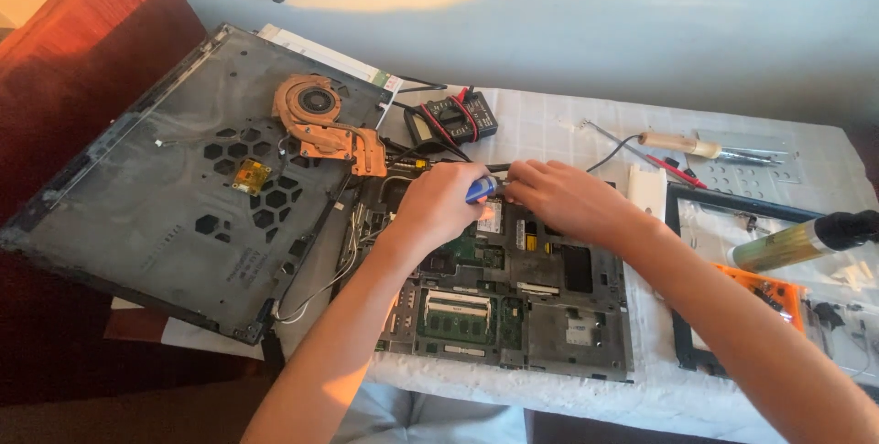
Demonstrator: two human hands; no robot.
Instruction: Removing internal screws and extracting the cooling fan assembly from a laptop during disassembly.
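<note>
Left hand [439, 201] is clenched around a blue-handled screwdriver [481, 189], with the right hand [560, 199] pinching its tip end; both are over the rear of the opened laptop base [513, 288]. Copper heatsink and fan [325, 124] lies on the detached grey cover [174, 178] to the left; multimeter [453, 119] behind; soldering iron [682, 143] to the right

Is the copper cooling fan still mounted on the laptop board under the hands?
No, the copper fan lies on the detached grey bottom cover, left of the board.
</note>
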